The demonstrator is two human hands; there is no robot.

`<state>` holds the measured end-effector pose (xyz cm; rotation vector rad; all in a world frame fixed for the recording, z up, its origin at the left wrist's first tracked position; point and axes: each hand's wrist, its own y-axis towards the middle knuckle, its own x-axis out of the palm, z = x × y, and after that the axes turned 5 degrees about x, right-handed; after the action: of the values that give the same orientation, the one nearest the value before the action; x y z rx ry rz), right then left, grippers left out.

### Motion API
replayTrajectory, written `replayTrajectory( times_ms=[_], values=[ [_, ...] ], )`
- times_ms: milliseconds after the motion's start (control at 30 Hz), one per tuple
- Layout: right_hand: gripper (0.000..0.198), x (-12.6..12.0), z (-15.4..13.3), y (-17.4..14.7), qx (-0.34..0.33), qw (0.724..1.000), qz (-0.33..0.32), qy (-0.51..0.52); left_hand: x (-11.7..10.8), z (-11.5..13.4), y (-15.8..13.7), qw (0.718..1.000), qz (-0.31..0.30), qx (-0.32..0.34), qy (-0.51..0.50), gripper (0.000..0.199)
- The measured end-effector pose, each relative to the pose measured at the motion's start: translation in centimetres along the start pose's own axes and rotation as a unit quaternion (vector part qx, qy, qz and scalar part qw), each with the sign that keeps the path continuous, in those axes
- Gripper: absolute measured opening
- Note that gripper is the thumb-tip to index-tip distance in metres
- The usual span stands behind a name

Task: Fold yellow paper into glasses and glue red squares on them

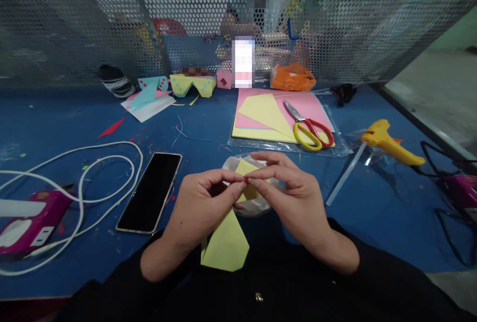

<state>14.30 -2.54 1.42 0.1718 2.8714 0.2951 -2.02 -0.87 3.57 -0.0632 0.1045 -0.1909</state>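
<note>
Fingertips together, my left hand and my right hand meet over a round dish with whitish lining. Between the pinched thumbs and forefingers is a tiny red piece, too small to make out fully. Yellow paper hangs below my left hand, its upper end hidden by the fingers. More yellow paper shows behind the fingertips, over the dish; whether both are one sheet I cannot tell.
Left lie a phone, a white cable and a purple power strip. Scissors rest on coloured paper. A yellow glue gun lies right. Behind, yellow paper glasses stand before a perforated metal screen.
</note>
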Motion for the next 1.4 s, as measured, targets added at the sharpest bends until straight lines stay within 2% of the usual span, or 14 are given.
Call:
replayTrajectory(
  times_ms=[267, 433, 600, 800, 1067, 1233, 1400],
  values=[
    [0.011, 0.2, 0.2, -0.1, 0.0, 1.0, 0.004, -0.006, 0.0, 0.3, -0.1, 1.0, -0.013, 0.015, 0.004, 0.012],
    [0.011, 0.0, 0.2, -0.1, -0.004, 1.0, 0.002, -0.01, 0.2, 0.3, 0.1, 1.0, 0.001, 0.011, 0.013, 0.011],
    [0.012, -0.8, 0.1, 0.4, -0.013, 0.999, 0.035, -0.012, 0.1, 0.3, -0.1, 0.999, 0.015, 0.018, 0.024, 0.01],
    [0.003, -0.6, 0.0, 0.4, 0.0, 0.999, -0.008, -0.036, 0.2, 0.1, -0.1, 1.0, -0.012, 0.017, 0.0, 0.013],
    [0.009, -0.5, -0.2, 0.4, 0.008, 0.998, -0.044, -0.038, 0.2, 0.0, -0.2, 0.998, -0.022, 0.043, 0.03, 0.011],
    [0.011, -1.1, -0.3, 0.9, 0.073, 0.996, -0.05, 0.011, -0.1, -0.1, -0.2, 0.997, -0.031, 0.031, 0.065, 0.01],
    [0.012, -1.4, -0.3, 1.1, 0.101, 0.992, -0.066, -0.024, -0.1, -0.2, -0.3, 0.998, -0.027, 0.02, 0.055, 0.01]
  ],
)
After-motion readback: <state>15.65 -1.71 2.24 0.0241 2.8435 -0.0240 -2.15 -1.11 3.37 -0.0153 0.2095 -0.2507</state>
